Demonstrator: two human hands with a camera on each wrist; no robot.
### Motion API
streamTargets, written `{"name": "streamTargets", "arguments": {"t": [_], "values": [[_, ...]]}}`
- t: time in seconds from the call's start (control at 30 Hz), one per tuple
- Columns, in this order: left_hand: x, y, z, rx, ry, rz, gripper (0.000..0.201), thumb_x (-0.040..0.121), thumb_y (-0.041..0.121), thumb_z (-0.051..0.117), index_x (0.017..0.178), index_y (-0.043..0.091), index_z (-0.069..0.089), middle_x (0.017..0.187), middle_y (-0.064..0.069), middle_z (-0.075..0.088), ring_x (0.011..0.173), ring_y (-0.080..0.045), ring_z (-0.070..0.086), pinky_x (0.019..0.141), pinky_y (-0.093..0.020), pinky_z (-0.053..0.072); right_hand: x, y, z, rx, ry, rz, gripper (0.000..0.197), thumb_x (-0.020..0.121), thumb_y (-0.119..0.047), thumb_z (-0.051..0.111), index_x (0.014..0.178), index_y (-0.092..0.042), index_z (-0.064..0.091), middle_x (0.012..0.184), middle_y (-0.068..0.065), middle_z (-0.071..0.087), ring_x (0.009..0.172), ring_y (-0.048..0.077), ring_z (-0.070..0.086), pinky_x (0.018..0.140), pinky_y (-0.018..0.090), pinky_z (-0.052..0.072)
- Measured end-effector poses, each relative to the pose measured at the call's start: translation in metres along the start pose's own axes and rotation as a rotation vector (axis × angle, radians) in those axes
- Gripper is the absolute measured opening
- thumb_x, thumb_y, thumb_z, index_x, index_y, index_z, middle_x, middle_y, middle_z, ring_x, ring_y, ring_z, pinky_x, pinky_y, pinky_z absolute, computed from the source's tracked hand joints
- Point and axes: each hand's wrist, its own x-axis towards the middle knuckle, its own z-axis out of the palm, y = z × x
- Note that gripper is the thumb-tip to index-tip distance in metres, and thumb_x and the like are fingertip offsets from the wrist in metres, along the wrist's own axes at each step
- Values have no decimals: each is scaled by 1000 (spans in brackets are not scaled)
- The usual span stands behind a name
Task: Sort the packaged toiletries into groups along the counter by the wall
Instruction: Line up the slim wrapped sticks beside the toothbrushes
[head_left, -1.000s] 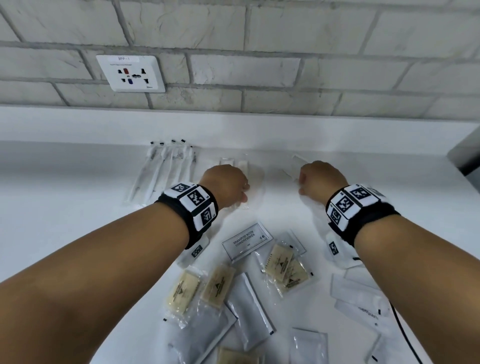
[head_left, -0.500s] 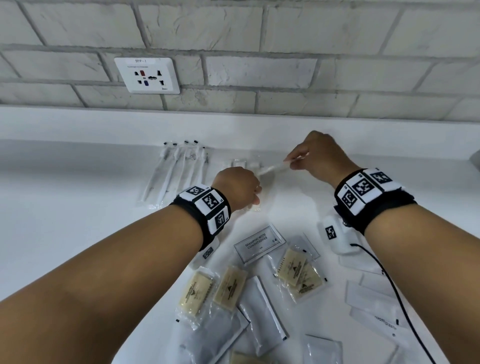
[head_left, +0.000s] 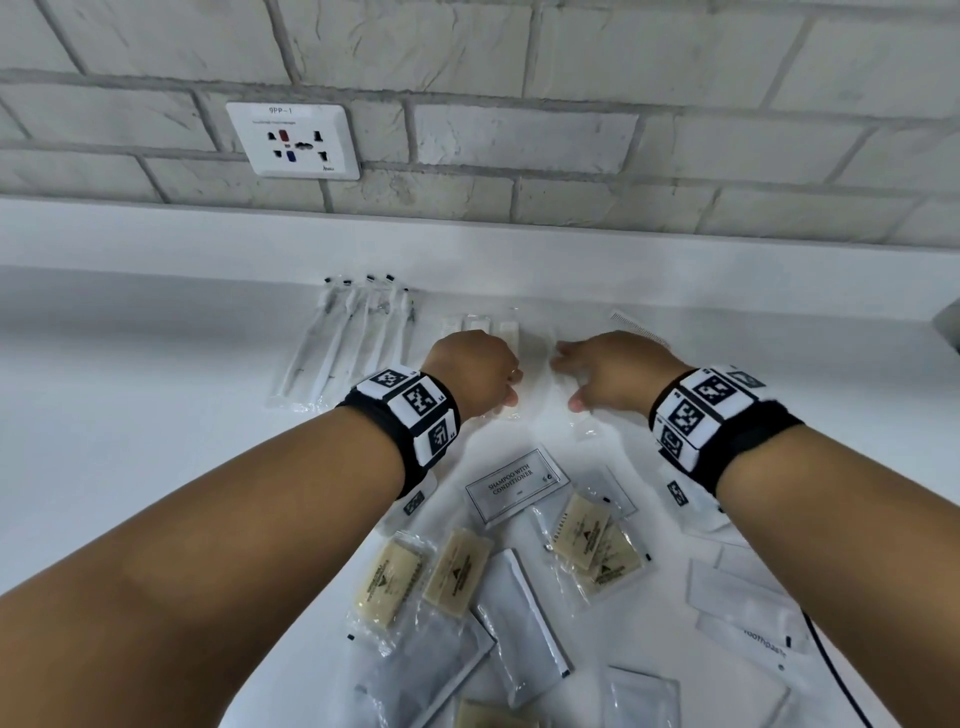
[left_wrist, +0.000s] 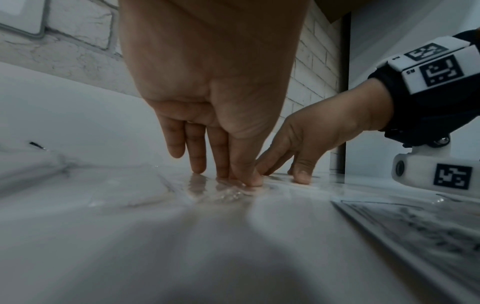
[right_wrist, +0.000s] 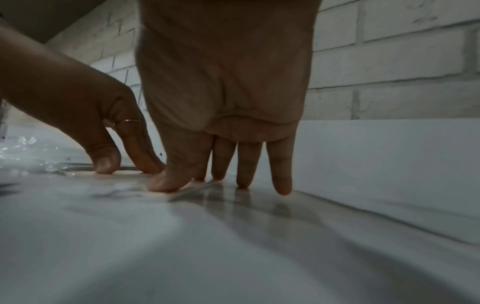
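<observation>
Both hands are at the back of the white counter (head_left: 130, 415). My left hand (head_left: 470, 371) presses straight fingers (left_wrist: 197, 162) on a row of clear-wrapped combs (head_left: 485, 325). My right hand (head_left: 608, 371) lies just to its right, with straight fingertips (right_wrist: 242, 181) pressing a flat clear packet (head_left: 540, 374) onto the counter. The two hands nearly touch at the thumbs. Another comb (head_left: 636, 322) lies behind the right hand. Wrapped toothbrushes (head_left: 353, 343) lie in a row left of the combs.
Nearer me lies a loose pile: beige soap packets (head_left: 395, 587), a shampoo sachet (head_left: 514, 483), white sachets (head_left: 519, 623) and toothpaste boxes (head_left: 748, 613). A black cable (head_left: 831, 670) runs at the right. A wall socket (head_left: 293, 140) sits above the upstand.
My right hand, which held a clear comb packet up near the wall, has come down and now presses it flat beside the left hand. The left hand has stayed on the combs.
</observation>
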Motion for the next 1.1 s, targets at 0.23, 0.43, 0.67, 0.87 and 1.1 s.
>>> {"name": "streamTargets", "arguments": {"t": [0.23, 0.43, 0.67, 0.87, 1.1], "values": [[-3, 3, -2, 12, -12, -5, 20, 89, 22, 56, 103, 28, 69, 107, 13, 70, 108, -10, 59, 89, -28, 48, 27, -22, 0, 16, 56, 93, 54, 87, -41, 63, 137, -26, 50, 140, 2, 52, 125, 27, 50, 96, 36, 41], [-5, 3, -4, -1, -10, -8, 19, 88, 22, 56, 100, 30, 68, 108, 14, 70, 107, -10, 60, 81, -24, 47, 32, -24, 7, 93, 88, 138, 61, 83, -45, 67, 138, -28, 49, 136, -1, 56, 123, 25, 53, 97, 35, 43], [-6, 6, -4, 35, -3, -4, 18, 91, 25, 53, 98, 29, 69, 105, 12, 70, 106, -11, 60, 81, -25, 46, 31, -20, 10, 124, 111, 125, 65, 82, -46, 68, 140, -28, 47, 146, -3, 48, 131, 23, 46, 106, 37, 39], [-9, 8, -9, -88, -92, -43, 31, 93, 12, 46, 115, 22, 66, 104, 14, 72, 101, -2, 64, 72, -20, 49, 13, 27, 0, 381, 425, 370, 38, 86, -37, 62, 119, -18, 65, 127, 10, 60, 115, 30, 56, 98, 37, 46], [-6, 9, -8, -12, -103, -8, 26, 96, 24, 47, 114, 20, 65, 123, 7, 63, 110, -14, 60, 77, -22, 41, 1, 74, 24, 158, 172, 542, 31, 89, -10, 46, 110, -5, 68, 109, 14, 65, 100, 33, 62, 77, 31, 47]]}}
